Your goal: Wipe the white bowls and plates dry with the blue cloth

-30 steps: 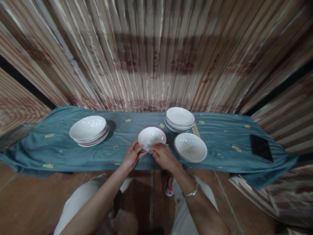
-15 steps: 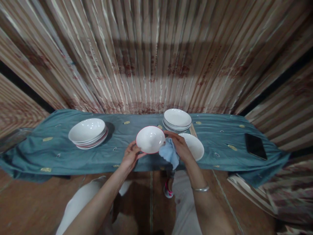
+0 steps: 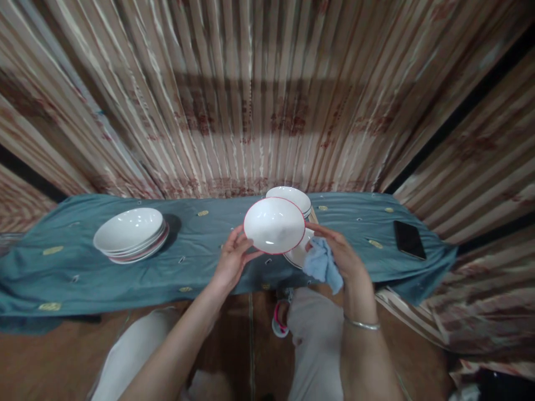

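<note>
A deep white plate with a red rim (image 3: 273, 224) is held up above the table, its inner face turned toward me. My left hand (image 3: 234, 253) grips its left edge, thumb on the near side and fingers around the rim. At the right edge, my right hand (image 3: 340, 253) has its fingers against the rim and a crumpled light blue cloth (image 3: 321, 266) bunched in its grasp. Behind the held plate, a stack of white plates (image 3: 292, 195) with dark rims is partly hidden. Another white plate (image 3: 296, 256) lies below, mostly covered by the held plate and the cloth.
A stack of white plates (image 3: 129, 231) stands on the left of the table, which has a teal patterned cloth (image 3: 200, 234). A black tablet or phone (image 3: 408, 239) lies at the right end. A striped curtain (image 3: 251, 111) hangs right behind the table.
The red-rimmed plate has come up and nearer to me, with both hands moving along. My right hand with the cloth has shifted right. The view has turned slightly right.
</note>
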`<state>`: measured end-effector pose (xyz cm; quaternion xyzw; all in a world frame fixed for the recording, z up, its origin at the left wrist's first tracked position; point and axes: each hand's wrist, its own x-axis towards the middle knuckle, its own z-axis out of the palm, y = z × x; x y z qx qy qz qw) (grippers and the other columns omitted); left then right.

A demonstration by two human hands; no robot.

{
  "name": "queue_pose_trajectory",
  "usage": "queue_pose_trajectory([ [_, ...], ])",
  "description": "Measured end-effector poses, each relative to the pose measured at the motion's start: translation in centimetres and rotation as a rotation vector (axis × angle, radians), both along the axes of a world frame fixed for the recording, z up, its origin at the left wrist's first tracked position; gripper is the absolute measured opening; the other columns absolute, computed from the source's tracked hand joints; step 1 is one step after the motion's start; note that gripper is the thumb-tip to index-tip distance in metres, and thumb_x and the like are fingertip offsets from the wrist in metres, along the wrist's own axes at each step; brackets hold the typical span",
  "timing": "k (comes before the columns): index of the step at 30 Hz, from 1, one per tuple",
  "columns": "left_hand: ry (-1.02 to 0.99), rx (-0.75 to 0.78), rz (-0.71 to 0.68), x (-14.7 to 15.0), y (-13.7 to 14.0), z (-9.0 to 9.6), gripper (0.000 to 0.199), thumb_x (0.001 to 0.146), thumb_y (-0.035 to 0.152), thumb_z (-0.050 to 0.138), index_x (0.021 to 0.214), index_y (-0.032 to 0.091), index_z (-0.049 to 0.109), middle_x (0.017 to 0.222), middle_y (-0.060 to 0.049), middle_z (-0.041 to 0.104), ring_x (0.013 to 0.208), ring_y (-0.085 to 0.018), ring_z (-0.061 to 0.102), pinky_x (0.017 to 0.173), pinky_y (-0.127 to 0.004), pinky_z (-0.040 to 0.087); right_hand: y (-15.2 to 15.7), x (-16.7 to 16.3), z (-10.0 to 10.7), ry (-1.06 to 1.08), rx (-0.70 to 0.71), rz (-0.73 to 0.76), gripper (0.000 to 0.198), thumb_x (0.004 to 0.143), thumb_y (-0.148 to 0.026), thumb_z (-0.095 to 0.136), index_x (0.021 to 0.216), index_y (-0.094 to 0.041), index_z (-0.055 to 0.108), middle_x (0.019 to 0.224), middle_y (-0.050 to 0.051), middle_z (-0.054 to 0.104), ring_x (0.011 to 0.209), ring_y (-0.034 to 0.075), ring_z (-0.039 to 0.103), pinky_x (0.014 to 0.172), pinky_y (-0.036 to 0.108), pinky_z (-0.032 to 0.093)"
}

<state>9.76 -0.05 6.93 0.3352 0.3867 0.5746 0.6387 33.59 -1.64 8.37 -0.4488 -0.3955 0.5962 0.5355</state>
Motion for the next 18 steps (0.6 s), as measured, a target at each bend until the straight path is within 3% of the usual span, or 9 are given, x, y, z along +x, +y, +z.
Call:
queue_pose_trajectory([
  [4,0.054,0.065,-0.097,3.1,0.1,0.0,0.043,0.066,0.025,0.074,0.107,0.023,0.062,0.120,-0.004,0.060,0.101,-0.022,0.060,0.080,-0.043,0.058,-0.7,2.9,-0.7,-0.053,0.001,-0.139,0.042,0.062,-0.035,0.075,0.100,-0.017,0.072,0.065,0.001,0.070,0.052,0.013,0.060,0.050,0.022,0.046],
  [8,0.136,0.100,-0.110,5.4,0.8,-1.4,0.047,0.069,0.025,0.071,0.115,0.023,0.062,0.120,-0.006,0.063,0.103,-0.024,0.061,0.087,-0.043,0.054,-0.9,4.5,-1.5,-0.160,0.035,-0.197,0.039,0.062,-0.042,0.074,0.093,-0.017,0.072,0.074,0.004,0.073,0.058,0.015,0.063,0.055,0.024,0.049],
  [11,0.262,0.178,-0.084,6.3,1.2,-3.0,0.040,0.070,0.025,0.071,0.110,0.023,0.067,0.116,-0.005,0.067,0.113,-0.026,0.058,0.101,-0.040,0.044,-1.0,5.2,-2.0,-0.254,0.048,-0.183,0.039,0.064,-0.047,0.070,0.090,-0.017,0.073,0.075,0.004,0.073,0.061,0.016,0.064,0.058,0.025,0.049],
  [18,0.554,0.239,-0.075,7.1,1.3,-5.6,0.041,0.071,0.026,0.069,0.112,0.024,0.067,0.133,-0.006,0.059,0.133,-0.029,0.042,0.112,-0.045,0.028,-0.9,6.7,-3.6,-0.348,0.014,-0.146,0.038,0.069,-0.047,0.065,0.087,-0.016,0.073,0.072,0.004,0.073,0.058,0.016,0.062,0.055,0.026,0.048],
])
